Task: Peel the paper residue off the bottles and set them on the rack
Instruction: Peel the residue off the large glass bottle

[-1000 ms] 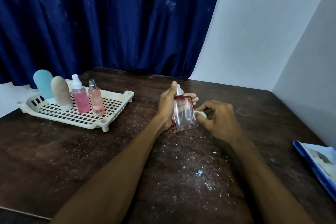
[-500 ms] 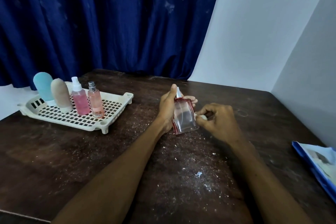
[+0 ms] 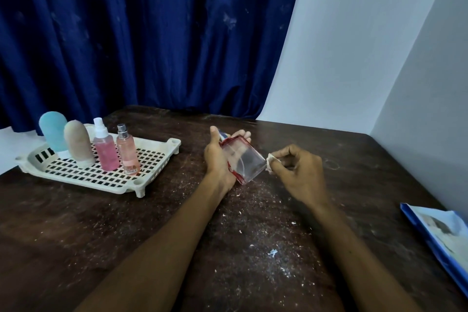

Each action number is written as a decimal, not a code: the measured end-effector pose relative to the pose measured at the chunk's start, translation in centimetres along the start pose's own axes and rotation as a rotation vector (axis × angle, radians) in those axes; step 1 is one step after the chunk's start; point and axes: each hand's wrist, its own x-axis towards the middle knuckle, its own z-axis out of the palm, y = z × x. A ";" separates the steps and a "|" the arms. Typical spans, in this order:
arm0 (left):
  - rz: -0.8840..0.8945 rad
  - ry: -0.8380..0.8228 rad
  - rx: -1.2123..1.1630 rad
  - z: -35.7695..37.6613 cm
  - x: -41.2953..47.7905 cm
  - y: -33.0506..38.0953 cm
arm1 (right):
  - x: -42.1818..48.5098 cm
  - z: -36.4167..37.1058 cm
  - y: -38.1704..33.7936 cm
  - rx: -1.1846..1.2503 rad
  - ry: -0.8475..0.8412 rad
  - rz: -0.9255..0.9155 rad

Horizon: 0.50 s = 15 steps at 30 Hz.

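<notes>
My left hand [image 3: 217, 159] grips a clear square bottle [image 3: 243, 159] with red edges, tilted so its top leans away to the left, above the middle of the dark table. My right hand [image 3: 298, 172] pinches a small white strip of paper residue [image 3: 271, 159] at the bottle's lower right corner. On the white slotted rack [image 3: 157, 159] at the left stand a blue bottle [image 3: 53, 134], a beige bottle [image 3: 78, 143], a pink spray bottle [image 3: 105, 149] and a paler pink spray bottle [image 3: 127, 152].
White paper crumbs [image 3: 272, 252] are scattered over the dark wooden table [image 3: 76, 223] in front of me. A blue-edged sheet [image 3: 440, 235] lies at the right edge. A blue curtain [image 3: 139, 33] hangs behind; white walls close the right side.
The bottle has tilted from upright to leaning left. My right hand has pulled away to the right with the paper strip pinched in its fingers.
</notes>
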 end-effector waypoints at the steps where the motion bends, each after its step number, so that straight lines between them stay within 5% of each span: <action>1: -0.001 0.010 -0.039 0.0 0.0 0.0 | 0.0 0.2 -0.1 0.030 0.006 0.021; 5: 0.024 0.049 -0.194 -0.2 0.1 0.0 | -0.5 1.1 -0.6 0.192 -0.028 0.071; 15: 0.024 0.068 -0.277 -0.6 0.4 0.4 | -1.6 2.3 -2.1 0.147 -0.110 -0.199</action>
